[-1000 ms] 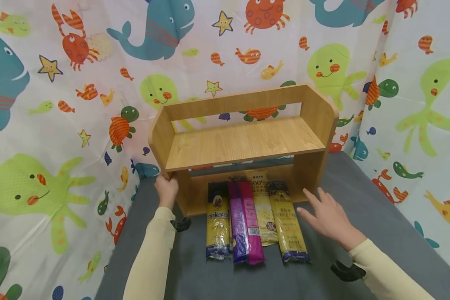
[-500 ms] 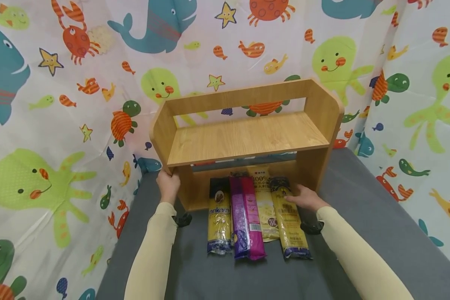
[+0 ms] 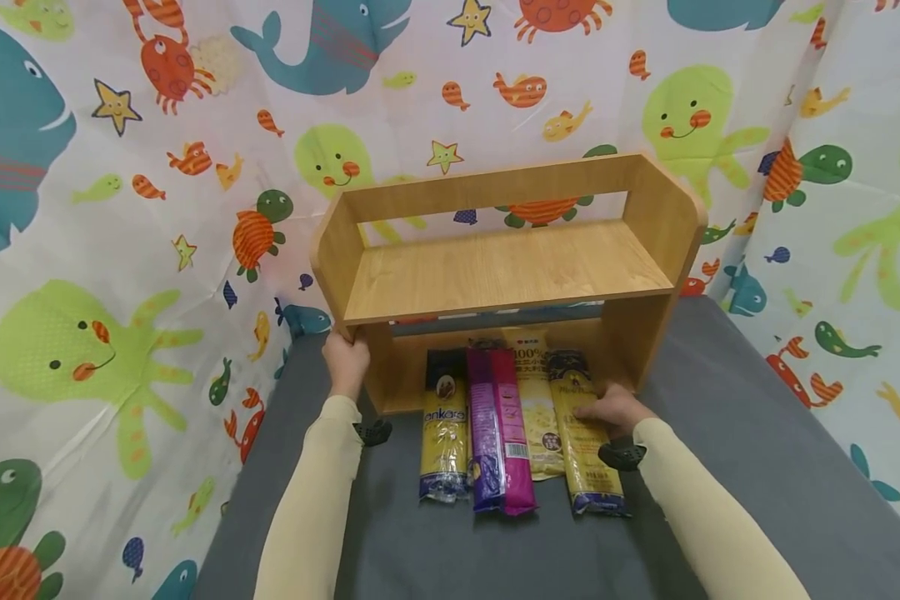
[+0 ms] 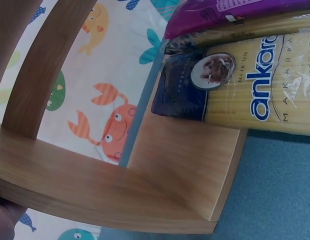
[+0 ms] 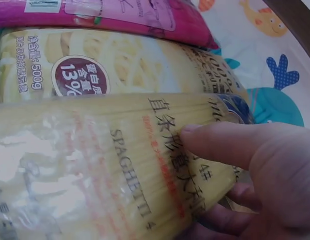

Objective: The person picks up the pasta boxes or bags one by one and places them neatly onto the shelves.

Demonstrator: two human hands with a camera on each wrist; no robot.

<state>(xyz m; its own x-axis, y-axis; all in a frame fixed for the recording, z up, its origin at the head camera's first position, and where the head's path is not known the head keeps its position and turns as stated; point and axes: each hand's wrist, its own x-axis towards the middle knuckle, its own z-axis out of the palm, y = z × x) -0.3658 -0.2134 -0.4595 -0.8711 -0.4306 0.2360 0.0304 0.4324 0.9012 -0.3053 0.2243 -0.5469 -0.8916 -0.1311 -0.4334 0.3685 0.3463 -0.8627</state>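
Pinching the rightmost spaghetti pack (image 3: 585, 447), partly under the shelf (image 3: 506, 267), your right hand (image 3: 618, 409) could slip on its glossy surface; your left hand (image 3: 347, 364), gripping the shelf's side, could tug that askew.

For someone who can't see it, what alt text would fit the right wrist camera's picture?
A right hand grips a clear-wrapped spaghetti packet. Beside it lie a pale yellow packet marked 500g, then a bright pink one; part of a white sheet printed with sea creatures shows behind.

Left hand (image 4: 2, 224) at wooden shelf (image 4: 104, 186), ankara packet (image 4: 235, 92) near purple packet (image 4: 205, 19)
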